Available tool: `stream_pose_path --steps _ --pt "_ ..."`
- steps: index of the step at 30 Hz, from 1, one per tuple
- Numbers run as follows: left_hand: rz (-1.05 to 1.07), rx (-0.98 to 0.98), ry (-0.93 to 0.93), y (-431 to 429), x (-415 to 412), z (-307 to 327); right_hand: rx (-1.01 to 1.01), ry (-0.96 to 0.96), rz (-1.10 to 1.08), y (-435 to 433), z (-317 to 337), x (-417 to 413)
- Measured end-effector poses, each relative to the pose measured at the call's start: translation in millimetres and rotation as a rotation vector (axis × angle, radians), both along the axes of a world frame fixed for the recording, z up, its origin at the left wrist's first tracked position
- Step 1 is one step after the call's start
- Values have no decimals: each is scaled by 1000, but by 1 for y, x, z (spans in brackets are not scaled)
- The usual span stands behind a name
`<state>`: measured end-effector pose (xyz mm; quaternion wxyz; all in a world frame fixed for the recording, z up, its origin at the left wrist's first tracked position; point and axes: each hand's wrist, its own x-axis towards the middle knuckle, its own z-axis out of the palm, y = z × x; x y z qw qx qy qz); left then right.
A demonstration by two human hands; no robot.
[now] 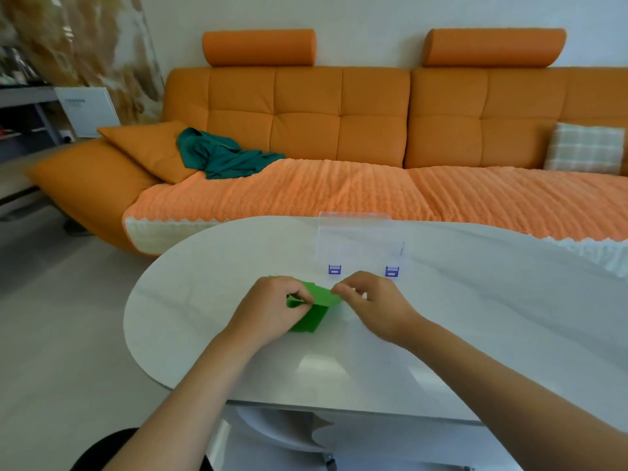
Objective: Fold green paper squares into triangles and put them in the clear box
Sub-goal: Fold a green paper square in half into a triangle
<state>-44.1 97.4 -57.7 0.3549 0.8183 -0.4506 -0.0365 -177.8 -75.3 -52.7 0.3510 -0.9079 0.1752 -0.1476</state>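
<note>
A green paper square [318, 300] lies partly lifted on the white table [458, 328], over more green paper beneath it. My left hand [272, 311] pinches the sheet at its left side, and my right hand [373, 300] pinches its right corner. The clear box [362, 246] with two blue latches stands open just behind my hands, its lid raised at the back. The left part of the paper is hidden under my left hand.
An orange sofa [339, 137] runs behind the table, with a teal cloth [221, 156] and a checked cushion [586, 147] on it. The table's curved left edge drops off to a pale floor [61, 317].
</note>
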Motion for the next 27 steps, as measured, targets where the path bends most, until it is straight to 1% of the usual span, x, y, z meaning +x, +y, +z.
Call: stream_pose_path --steps 3,5,8,10,12,16,18,20,21,24,27 --pt "-71 -109 36 -14 -12 -1 76 68 -156 -27 3 -16" --pt "-145 -198 19 -26 -24 -4 149 120 -215 -44 3 -25" --pt "-239 -345 -130 -45 -37 -6 437 118 -207 -59 2 -37" --pt "-280 -422 -206 -56 -40 -7 550 138 -196 -65 3 -43" --pt "-321 -485 -283 -63 -43 -6 574 174 -198 -69 2 -46" --pt "-419 -574 -533 -66 -50 -7 548 235 -170 -73 2 -46" --pt "-450 -566 -574 -69 -51 -10 630 212 -122 -79 2 -46" --pt "-462 -524 -556 -72 -50 -16 700 163 -95 -85 -1 -44" --pt "-458 -487 -547 -74 -49 -20 690 147 -104 -88 -3 -43" --pt "-458 -318 -522 -78 -42 -26 537 127 -201 -90 -9 -40" --pt "-366 -67 -423 -77 -33 -28 457 122 -231 -88 -12 -37"
